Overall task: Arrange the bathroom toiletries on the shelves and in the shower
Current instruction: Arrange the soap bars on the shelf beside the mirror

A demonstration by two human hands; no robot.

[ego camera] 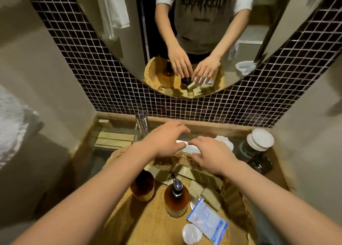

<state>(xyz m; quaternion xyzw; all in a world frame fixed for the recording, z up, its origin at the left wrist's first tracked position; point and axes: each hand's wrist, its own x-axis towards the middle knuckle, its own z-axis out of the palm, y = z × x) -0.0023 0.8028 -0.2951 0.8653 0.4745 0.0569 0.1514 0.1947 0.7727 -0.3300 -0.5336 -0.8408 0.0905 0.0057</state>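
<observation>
A woven basket (148, 224) sits in front of me with toiletries in it. Inside stand an amber pump bottle (176, 198) and an amber jar (142, 186). Several olive soap bars (199, 178) lie at its right, beside a clear zip bag (207, 220) and a round white lid (191, 233). Both hands reach over the basket's far rim. My left hand (166, 139) and my right hand (214, 154) hover with fingers spread over a white flat object (187, 147), which is blurred. I cannot tell whether either hand touches it.
A clear glass bottle (141, 128) stands at the back left of the counter, next to a wooden slatted rack (114, 140). A dark jar with a white lid (259, 141) stands at the right. An oval mirror (129, 31) on black mosaic tiles faces me.
</observation>
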